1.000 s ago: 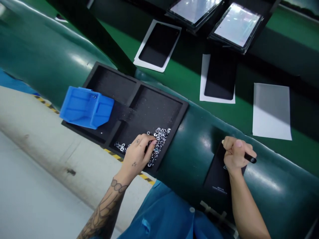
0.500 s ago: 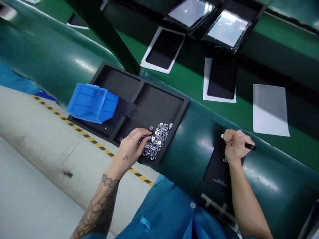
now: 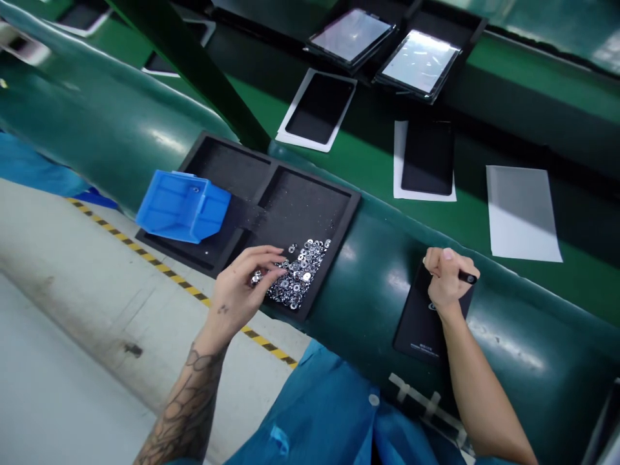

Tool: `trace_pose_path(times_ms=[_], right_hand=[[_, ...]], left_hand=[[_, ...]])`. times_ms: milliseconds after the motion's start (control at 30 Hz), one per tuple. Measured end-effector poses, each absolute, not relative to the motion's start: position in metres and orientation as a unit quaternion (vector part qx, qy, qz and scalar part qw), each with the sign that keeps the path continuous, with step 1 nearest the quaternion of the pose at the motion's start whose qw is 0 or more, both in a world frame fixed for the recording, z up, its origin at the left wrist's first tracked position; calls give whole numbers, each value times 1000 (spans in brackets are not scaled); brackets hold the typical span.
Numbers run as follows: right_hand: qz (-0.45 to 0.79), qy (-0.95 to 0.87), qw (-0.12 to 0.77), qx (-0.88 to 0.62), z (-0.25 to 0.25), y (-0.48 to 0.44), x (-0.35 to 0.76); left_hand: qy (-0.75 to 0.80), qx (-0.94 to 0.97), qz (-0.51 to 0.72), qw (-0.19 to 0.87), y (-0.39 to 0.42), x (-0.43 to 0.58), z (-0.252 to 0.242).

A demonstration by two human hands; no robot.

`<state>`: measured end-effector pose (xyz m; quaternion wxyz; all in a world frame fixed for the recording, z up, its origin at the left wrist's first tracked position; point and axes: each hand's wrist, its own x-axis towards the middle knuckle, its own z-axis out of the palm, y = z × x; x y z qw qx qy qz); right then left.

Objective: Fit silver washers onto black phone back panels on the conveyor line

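The left hand (image 3: 237,294) hovers over the foam tray (image 3: 310,206), fingers (image 3: 271,258) pinching a few washers (image 3: 256,278) beside the heap, which a slip could scatter, while the right hand (image 3: 446,281), clenched on a black pen (image 3: 467,276), could scratch the black panel (image 3: 419,323) beneath.

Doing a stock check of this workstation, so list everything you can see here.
Padded rail: one, dark green, running across the view.
Foam tray: one, black, on the rail.
Plastic bin: one, blue, tilted in the tray.
Metal washers: many, silver, heaped in a tray compartment.
Black panel: one, black, on the rail, lower right.
Pen-like tool: one, black with a pale tip, lower right.
Sheet-backed panels: two, black on white, beyond the rail.
Bare sheet: one, white, far right.
Glass-fronted panels: two, silvery, in black frames, top.
Hazard tape: one strip, yellow and black, on the floor.
Left hand: one, at the washers.
Right hand: one, gripping the pen-like tool above the black panel.
Smock: one, blue, bottom.
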<state>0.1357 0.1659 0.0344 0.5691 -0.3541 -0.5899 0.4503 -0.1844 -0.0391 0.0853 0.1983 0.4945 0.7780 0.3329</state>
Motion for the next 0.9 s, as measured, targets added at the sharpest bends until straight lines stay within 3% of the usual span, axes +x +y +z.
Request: trace_pose_path(times_ms=[167, 333, 467, 600, 767, 900], right_hand=[[442, -601, 563, -356, 24, 168, 141], [488, -609, 532, -329, 28, 173, 139], [552, -530, 548, -338, 52, 176, 156], [528, -438, 587, -430, 70, 152, 223], [490, -426, 401, -646, 63, 74, 305], [565, -387, 297, -665, 57, 23, 311]], left_hand=[[728, 342, 483, 346, -31, -150, 85], [604, 403, 473, 499, -7, -54, 57], [515, 415, 502, 557, -5, 10, 29], [482, 431, 493, 581, -11, 24, 17], [499, 426, 490, 574, -3, 15, 20], [501, 467, 462, 564, 1, 23, 27]])
